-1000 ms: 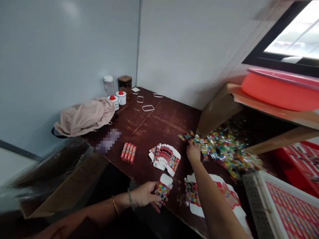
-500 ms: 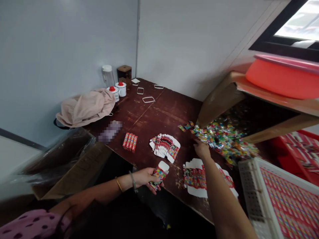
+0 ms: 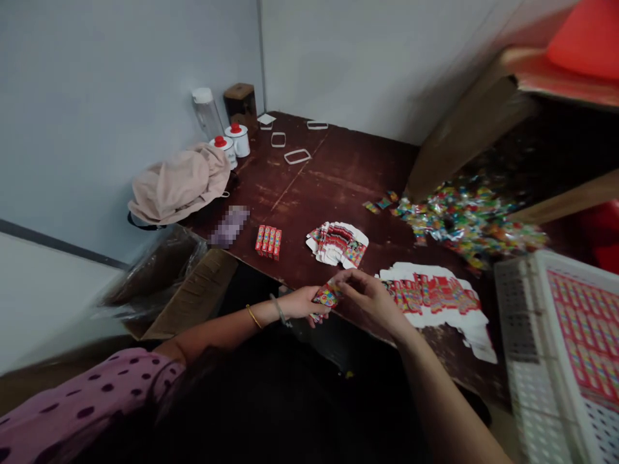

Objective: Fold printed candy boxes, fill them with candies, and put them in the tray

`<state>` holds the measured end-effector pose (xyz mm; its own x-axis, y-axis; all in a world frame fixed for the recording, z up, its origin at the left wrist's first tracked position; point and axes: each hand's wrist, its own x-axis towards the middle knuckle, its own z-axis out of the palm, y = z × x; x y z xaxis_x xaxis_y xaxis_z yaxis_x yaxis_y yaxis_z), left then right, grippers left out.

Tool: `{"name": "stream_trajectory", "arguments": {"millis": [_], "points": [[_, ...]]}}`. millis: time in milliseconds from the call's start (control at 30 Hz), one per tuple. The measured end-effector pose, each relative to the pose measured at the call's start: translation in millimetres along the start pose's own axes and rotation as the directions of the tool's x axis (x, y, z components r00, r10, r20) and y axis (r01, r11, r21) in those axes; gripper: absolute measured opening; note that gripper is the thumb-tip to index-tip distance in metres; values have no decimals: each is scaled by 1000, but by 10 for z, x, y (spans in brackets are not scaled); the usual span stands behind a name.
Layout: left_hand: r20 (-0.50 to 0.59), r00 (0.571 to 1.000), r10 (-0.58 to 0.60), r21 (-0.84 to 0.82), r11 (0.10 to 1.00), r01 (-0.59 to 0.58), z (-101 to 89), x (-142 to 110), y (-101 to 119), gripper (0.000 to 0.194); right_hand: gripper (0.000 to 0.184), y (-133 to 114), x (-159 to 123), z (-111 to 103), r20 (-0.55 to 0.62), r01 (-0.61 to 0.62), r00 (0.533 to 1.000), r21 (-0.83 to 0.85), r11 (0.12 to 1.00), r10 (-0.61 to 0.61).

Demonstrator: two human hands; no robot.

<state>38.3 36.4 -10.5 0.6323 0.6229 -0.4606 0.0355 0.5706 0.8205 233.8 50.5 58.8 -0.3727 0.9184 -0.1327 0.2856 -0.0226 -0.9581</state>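
Holding a small printed carton (image 3: 326, 296) just below the middle of the frame, the left hand (image 3: 304, 303) has its thumb and fingers closed around it. The right hand (image 3: 368, 298) comes in from the lower right with bent fingers at the carton's upper end; whether they pinch anything cannot be told, as the spot is small and partly hidden. The carton sits over the near edge of a dark red-brown table (image 3: 353, 169). Just above it in the frame, a fan of flat cartons (image 3: 336, 243) lies on the tabletop, with 4 small red boxes (image 3: 268, 241) side by side to its left. Right of centre, behind the right hand, more flattened cartons (image 3: 430, 293) overlap in a long spread. Farther up and right lies a heap of wrapped sweets (image 3: 459, 222) at the mouth of a cardboard box (image 3: 457, 122), with 3 loose sweets (image 3: 383, 203) just left of the heap. A red tub (image 3: 587, 42) rests on that box in the upper right corner. At the lower right edge, a white basket (image 3: 521, 316) holds rows of red printed boxes (image 3: 587, 322). Toward the upper left stand 2 white mugs (image 3: 238, 143) with red-knobbed lids, near a clear jug (image 3: 207, 115), and a beige cloth (image 3: 181, 183) lies in front of them
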Motion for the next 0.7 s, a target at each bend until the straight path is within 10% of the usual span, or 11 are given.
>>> {"name": "stream_trajectory", "arguments": {"millis": [367,700], "points": [[-53,994,92,-62,994,-95,141,-226,-13,58,26,355,-295,538,-512,110,804,-373,921,-303],[-183,983,6,11,1000,-4,97,-203,-36,70,38,319,-373,679,-326,45,937,-246,968,-127]]}}
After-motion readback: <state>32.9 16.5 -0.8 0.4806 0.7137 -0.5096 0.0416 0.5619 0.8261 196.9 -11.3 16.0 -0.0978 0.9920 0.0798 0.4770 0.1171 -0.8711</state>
